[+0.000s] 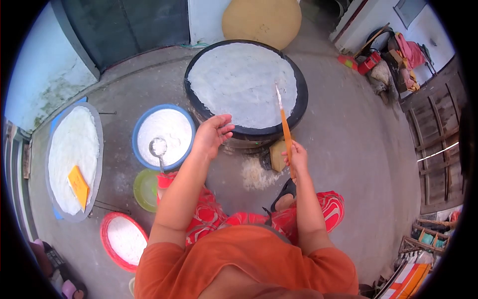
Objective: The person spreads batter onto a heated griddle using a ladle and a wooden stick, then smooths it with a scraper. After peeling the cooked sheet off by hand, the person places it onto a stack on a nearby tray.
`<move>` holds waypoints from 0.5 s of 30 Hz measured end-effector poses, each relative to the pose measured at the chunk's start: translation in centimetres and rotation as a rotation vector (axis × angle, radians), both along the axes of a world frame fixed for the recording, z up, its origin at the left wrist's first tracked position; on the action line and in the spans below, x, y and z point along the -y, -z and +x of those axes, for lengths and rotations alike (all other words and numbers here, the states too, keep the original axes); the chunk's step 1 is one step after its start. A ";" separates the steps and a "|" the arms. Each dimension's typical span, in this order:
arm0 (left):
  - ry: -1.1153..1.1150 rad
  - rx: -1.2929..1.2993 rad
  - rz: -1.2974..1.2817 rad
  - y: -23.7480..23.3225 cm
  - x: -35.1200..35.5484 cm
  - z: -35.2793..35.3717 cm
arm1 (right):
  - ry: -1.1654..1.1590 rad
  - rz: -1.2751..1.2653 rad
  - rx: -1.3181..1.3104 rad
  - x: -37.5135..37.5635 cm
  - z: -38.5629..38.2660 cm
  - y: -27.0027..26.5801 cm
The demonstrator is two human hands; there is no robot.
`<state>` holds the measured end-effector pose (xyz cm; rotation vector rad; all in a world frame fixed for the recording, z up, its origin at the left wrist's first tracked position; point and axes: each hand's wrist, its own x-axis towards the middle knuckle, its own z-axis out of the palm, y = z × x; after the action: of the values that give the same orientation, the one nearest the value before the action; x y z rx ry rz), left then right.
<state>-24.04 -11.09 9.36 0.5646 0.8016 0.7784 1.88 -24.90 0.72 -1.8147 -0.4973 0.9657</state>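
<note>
A long wooden spatula (285, 122) is in my right hand (297, 158), its fingers wrapped round the lower end. The spatula's white-smeared tip lies over the right part of a thin white sheet of batter (239, 82). That sheet covers most of a round black griddle (301, 94), leaving the dark rim bare. My left hand (214, 133) hovers by the griddle's front left edge, fingers loosely bent and apart, holding nothing. Just left of it stands a blue basin (138, 130) of white powdery or wet mix, with a metal ladle (158, 147) resting in it.
At the left, a yellow packet (78, 185) lies on a white-covered oval tray (99, 164). A green basin (142, 192) and a red basin (105, 239) sit near my legs. Behind the griddle leans a round tan board (261, 22). Clutter (393, 65) lines the right wall.
</note>
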 end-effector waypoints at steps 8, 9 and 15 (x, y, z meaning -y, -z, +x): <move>0.035 0.000 -0.005 0.0 0.3 0.9 | -0.123 0.245 -0.289 -2.0 -2.7 -3.1; 0.039 -0.010 -0.005 0.0 0.3 1.0 | -0.144 0.204 -0.254 -2.3 -2.3 -2.5; 0.058 -0.025 0.010 0.0 0.3 0.8 | 0.048 0.172 -0.142 -3.9 1.3 -0.3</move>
<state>-23.21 -11.37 9.36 0.6052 0.8017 0.7231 3.16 -20.96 1.06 -1.5856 -0.4329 0.9810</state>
